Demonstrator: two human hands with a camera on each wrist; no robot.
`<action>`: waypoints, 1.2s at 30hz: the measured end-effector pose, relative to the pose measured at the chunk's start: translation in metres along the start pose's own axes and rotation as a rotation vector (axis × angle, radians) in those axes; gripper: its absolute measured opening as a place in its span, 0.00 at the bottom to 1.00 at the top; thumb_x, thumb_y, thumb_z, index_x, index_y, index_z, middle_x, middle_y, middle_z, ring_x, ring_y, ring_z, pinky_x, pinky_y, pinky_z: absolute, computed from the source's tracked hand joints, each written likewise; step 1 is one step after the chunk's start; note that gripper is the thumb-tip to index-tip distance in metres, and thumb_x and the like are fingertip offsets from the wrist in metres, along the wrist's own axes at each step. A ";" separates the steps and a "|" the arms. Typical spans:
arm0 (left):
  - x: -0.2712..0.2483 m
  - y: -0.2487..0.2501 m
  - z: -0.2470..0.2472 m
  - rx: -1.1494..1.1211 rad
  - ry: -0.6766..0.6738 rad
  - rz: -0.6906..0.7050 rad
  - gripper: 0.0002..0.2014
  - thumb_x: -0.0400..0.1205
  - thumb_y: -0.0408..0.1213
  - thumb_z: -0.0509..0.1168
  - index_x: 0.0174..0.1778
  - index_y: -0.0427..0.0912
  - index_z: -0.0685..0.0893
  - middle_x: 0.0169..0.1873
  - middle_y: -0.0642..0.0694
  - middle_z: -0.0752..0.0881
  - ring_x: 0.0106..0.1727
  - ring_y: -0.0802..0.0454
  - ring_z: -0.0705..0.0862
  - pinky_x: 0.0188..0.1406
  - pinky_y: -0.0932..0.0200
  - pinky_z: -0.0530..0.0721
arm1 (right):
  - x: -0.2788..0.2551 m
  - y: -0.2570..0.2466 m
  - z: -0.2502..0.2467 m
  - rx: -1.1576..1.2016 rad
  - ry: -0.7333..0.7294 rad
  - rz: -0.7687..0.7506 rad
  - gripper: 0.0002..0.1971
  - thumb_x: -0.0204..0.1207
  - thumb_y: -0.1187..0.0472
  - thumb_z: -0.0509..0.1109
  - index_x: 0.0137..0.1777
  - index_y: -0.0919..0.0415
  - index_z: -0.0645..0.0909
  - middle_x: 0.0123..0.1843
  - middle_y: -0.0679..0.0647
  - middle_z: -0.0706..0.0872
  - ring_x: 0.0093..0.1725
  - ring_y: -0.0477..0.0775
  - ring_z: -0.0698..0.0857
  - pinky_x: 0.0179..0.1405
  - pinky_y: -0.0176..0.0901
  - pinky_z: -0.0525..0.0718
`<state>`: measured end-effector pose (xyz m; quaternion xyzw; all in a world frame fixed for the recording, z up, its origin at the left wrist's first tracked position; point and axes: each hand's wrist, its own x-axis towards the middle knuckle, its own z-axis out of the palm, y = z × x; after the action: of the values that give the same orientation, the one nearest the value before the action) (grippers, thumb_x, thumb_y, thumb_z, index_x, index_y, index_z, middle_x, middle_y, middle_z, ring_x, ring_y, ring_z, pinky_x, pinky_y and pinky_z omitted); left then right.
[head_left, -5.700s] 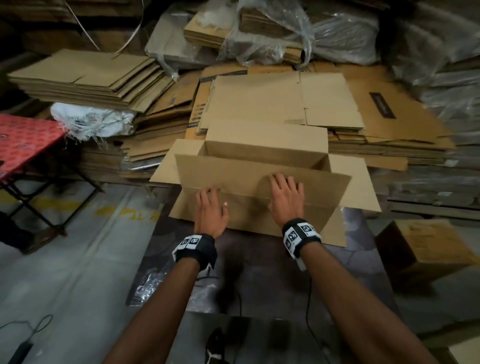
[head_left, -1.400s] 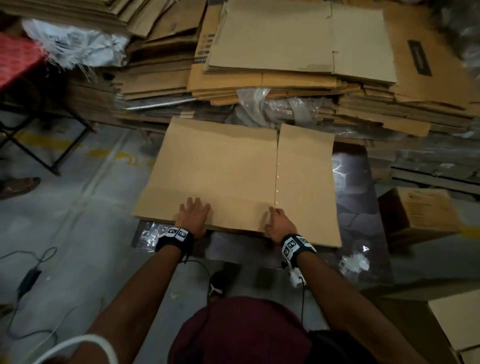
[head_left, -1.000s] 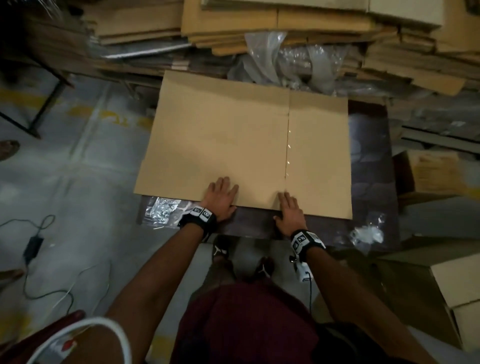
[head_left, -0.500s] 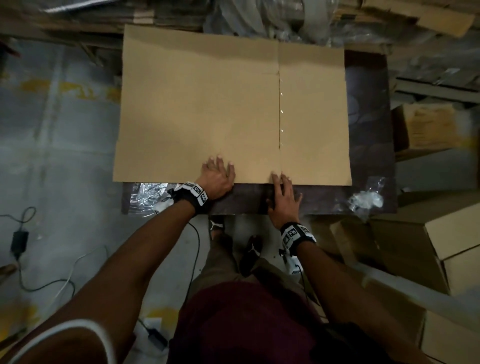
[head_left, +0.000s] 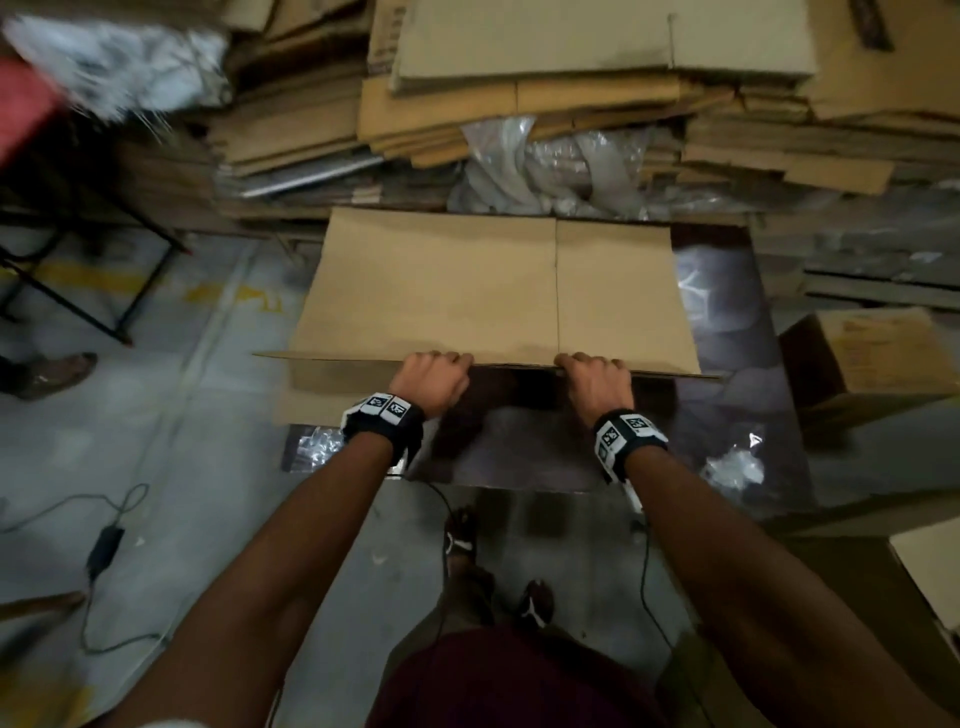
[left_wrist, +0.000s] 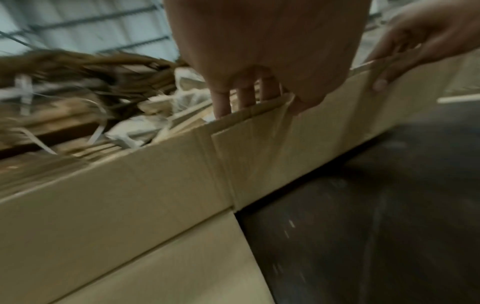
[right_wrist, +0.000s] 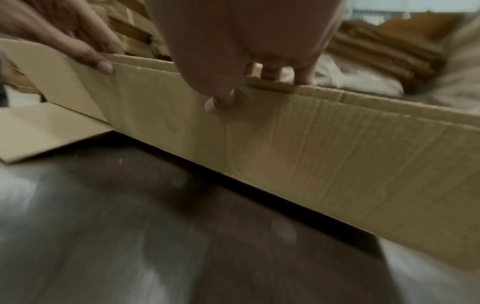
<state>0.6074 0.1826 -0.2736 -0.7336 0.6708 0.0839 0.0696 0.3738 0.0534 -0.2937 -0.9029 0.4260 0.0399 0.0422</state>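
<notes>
A flattened brown cardboard box (head_left: 467, 291) lies on a dark table (head_left: 545, 452), its near edge raised off the surface. My left hand (head_left: 434, 366) grips that edge left of the centre seam, fingers curled over the top. My right hand (head_left: 592, 369) grips the same edge just right of the seam. In the left wrist view the fingers (left_wrist: 223, 102) hook behind the cardboard (left_wrist: 130, 195). The right wrist view shows a thumb pressed on the near face of the box (right_wrist: 337, 154). A lower flap (head_left: 332, 389) lies on the table at the left.
Stacks of flat cardboard (head_left: 571, 78) and plastic wrap (head_left: 545, 161) crowd the far side. A closed brown carton (head_left: 872, 353) stands to the right. Crumpled plastic (head_left: 732, 467) sits at the table's near right. A cable (head_left: 104, 540) and another person's foot (head_left: 57, 369) are on the floor at left.
Both hands lay flat on the box's near edge before. Now their fingers curl over that edge and it has come up off the table.
</notes>
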 end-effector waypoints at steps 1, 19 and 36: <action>-0.002 -0.002 -0.009 -0.050 0.044 -0.013 0.18 0.87 0.42 0.57 0.70 0.41 0.78 0.60 0.38 0.87 0.58 0.33 0.87 0.52 0.44 0.81 | 0.002 0.000 -0.010 -0.006 0.027 -0.007 0.17 0.83 0.62 0.66 0.70 0.49 0.80 0.60 0.53 0.89 0.56 0.63 0.89 0.59 0.55 0.77; -0.061 -0.032 -0.114 0.384 0.347 -0.137 0.78 0.48 0.61 0.81 0.91 0.42 0.45 0.88 0.26 0.40 0.88 0.25 0.42 0.77 0.13 0.47 | 0.009 0.050 -0.195 0.047 0.379 -0.046 0.20 0.78 0.64 0.71 0.67 0.45 0.81 0.59 0.49 0.92 0.57 0.61 0.89 0.57 0.55 0.79; 0.007 -0.025 -0.202 0.199 0.289 -0.103 0.21 0.89 0.53 0.58 0.78 0.53 0.70 0.55 0.41 0.89 0.55 0.37 0.88 0.47 0.46 0.80 | 0.006 0.092 -0.211 -0.041 0.383 0.018 0.19 0.84 0.61 0.68 0.73 0.46 0.79 0.58 0.49 0.91 0.51 0.56 0.88 0.49 0.52 0.83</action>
<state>0.6388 0.1349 -0.0780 -0.7611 0.6401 -0.0928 0.0490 0.3144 -0.0324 -0.0884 -0.8907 0.4335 -0.1238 -0.0583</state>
